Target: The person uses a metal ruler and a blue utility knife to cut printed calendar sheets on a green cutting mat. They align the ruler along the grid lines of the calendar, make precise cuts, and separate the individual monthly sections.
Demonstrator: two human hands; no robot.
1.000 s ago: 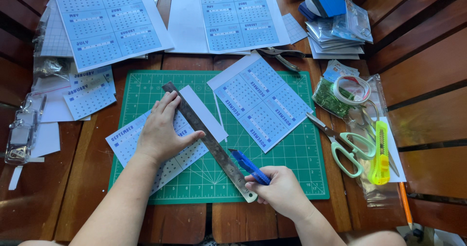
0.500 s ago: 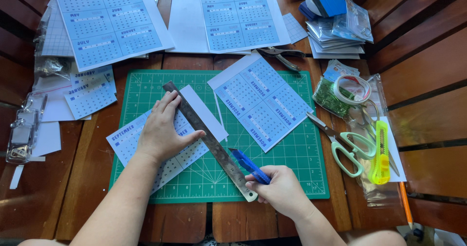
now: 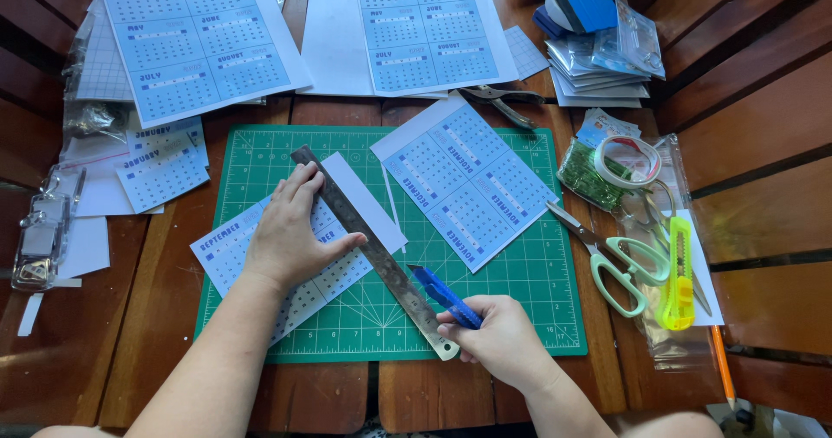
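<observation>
Two hands are at work on the green cutting mat (image 3: pixel 520 291), which lies flat on the wooden worktop (image 3: pixel 165 317). My left hand (image 3: pixel 290 234) is spread flat, fingers pressing down on the metal ruler (image 3: pixel 373 256) and on the blue calendar sheet (image 3: pixel 234 252) beneath it. The ruler runs diagonally across the mat, from upper left down toward the near edge, with its lower end just beside my right hand (image 3: pixel 503 343). My right hand is closed around a blue craft knife (image 3: pixel 444 293), whose tip sits against the ruler's right edge, about two thirds of the way down its length. A narrow white margin of the sheet shows on the right side of the ruler.

To the right of the ruler, a second small calendar sheet (image 3: pixel 468 187) lies tilted on the mat, apart from the knife. Beyond the mat's far edge lie two large calendar sheets (image 3: pixel 195 39), side by side. At the right edge of the mat I see pale green scissors (image 3: pixel 620 269), a yellow utility knife (image 3: pixel 678 273) beside them, and a roll of clear tape (image 3: pixel 628 162) further back. Small calendar pieces (image 3: pixel 160 165) sit off the mat to the left.
</observation>
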